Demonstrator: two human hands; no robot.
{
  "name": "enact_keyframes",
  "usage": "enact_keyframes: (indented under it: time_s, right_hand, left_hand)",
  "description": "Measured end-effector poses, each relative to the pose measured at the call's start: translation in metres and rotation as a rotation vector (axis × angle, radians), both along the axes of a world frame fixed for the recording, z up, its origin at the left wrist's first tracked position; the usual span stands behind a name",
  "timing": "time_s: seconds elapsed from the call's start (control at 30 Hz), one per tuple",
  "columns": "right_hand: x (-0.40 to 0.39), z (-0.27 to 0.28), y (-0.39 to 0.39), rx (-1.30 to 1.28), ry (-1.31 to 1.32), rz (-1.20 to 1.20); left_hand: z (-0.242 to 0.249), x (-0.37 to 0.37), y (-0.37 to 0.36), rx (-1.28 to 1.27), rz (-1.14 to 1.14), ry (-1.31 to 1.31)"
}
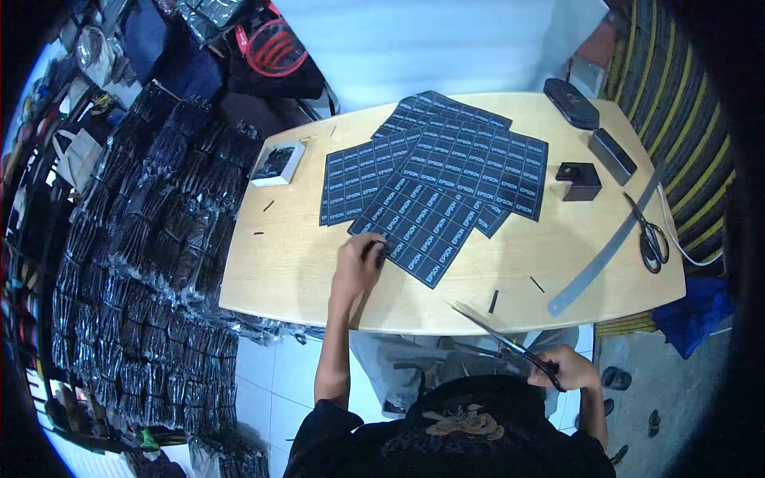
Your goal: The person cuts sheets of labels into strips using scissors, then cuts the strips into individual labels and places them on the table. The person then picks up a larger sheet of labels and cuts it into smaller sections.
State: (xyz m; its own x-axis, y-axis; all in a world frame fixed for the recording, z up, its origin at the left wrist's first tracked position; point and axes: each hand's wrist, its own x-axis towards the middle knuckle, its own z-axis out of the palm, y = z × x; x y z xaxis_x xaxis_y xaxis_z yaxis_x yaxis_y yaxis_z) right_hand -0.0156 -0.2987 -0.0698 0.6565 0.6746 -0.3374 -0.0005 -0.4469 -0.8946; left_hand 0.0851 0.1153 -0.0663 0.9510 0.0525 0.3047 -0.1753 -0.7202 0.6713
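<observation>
My right hand (567, 370) grips the handles of a pair of scissors (510, 341) near the table's front edge, its blades pointing up and left. The blades look slightly parted at the tips. My left hand (360, 263) is closed at the near left edge of a dark sheet printed with EPSON labels (430, 231); the fingertips partly hide that edge. This sheet lies at an angle over several similar ones, including a sheet on the right (502, 163) and one on the left (347, 183).
A second pair of scissors (652, 243) lies beside a metal ruler (594, 271) on the right. Around the wooden table (295, 271) are a white box (279, 163), a black case (570, 103), a black block (612, 157), and an open black box (580, 183). Dark bundles (159, 239) are stacked left.
</observation>
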Motion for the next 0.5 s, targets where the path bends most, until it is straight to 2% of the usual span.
enact_keyframes:
  time_s: [0.07, 0.13, 0.2, 0.23, 0.33, 0.37, 0.43, 0.5]
  right_hand:
    - [-0.001, -0.002, -0.002, 0.001, -0.048, -0.015]
    - [-0.001, -0.007, -0.005, -0.059, -0.045, 0.018]
    - [-0.004, -0.001, -0.006, -0.113, 0.011, -0.040]
    - [-0.003, 0.011, 0.000, -0.120, 0.027, -0.056]
    - [-0.008, -0.002, -0.006, -0.117, -0.001, -0.047]
    - [-0.010, 0.016, 0.005, -0.125, 0.046, -0.108]
    - [-0.018, -0.003, -0.008, -0.154, 0.127, -0.129]
    - [-0.018, -0.003, -0.003, -0.132, 0.276, -0.256]
  left_hand:
    - [0.001, 0.012, 0.027, -0.007, 0.062, -0.130]
    - [0.011, 0.034, 0.062, -0.072, 0.195, -0.042]
    - [0.014, 0.075, 0.115, 0.070, 0.135, -0.311]
    - [0.025, 0.091, 0.134, 0.098, 0.184, -0.327]
    - [0.048, 0.139, 0.192, 0.218, 0.339, -0.342]
    - [0.046, 0.153, 0.215, 0.308, 0.368, -0.398]
    - [0.033, 0.190, 0.268, 0.472, 0.470, -0.424]
    - [0.032, 0.206, 0.286, 0.434, 0.554, -0.360]
